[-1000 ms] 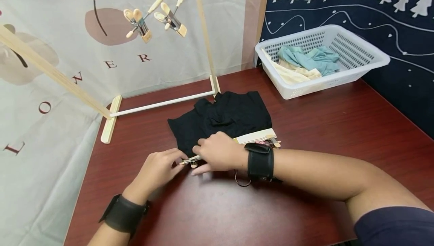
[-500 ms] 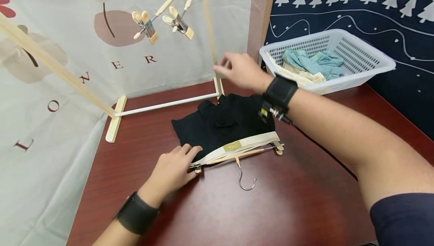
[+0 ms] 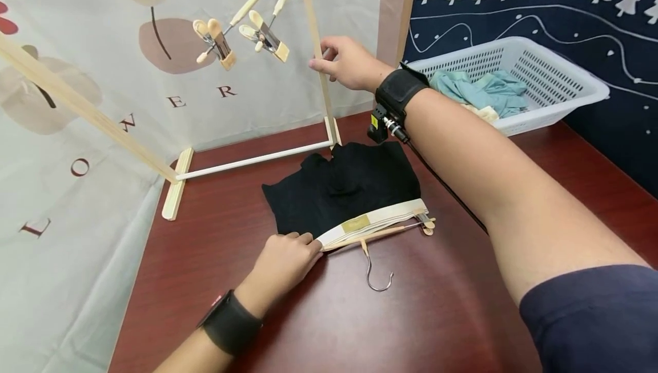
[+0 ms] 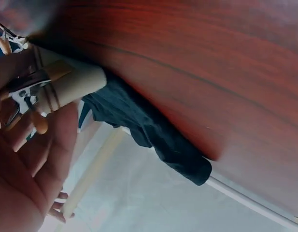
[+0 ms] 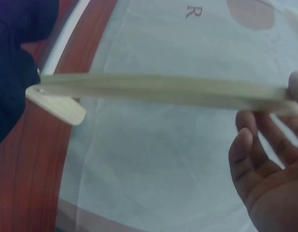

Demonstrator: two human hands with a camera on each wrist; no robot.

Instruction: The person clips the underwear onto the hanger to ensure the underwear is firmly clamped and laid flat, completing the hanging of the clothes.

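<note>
Black garment [image 3: 341,187], centre frame on the worktop [image 3: 462,304], is pinned at its clip hanger [image 3: 377,236] end by the left hand [image 3: 285,259] grasping the clip, while the right hand [image 3: 345,63], upper centre, clasps the rack post [image 3: 316,47], apparently for steadying.

A dark red wooden table [image 3: 360,327] fills the lower part of the head view. Behind it on the left hangs a pale cloth backdrop [image 3: 103,76] printed with brown and pink shapes and scattered letters, draping down past the table's edge. On the right hangs a navy cloth [image 3: 540,7] with a row of white trees and thin white lines.
</note>
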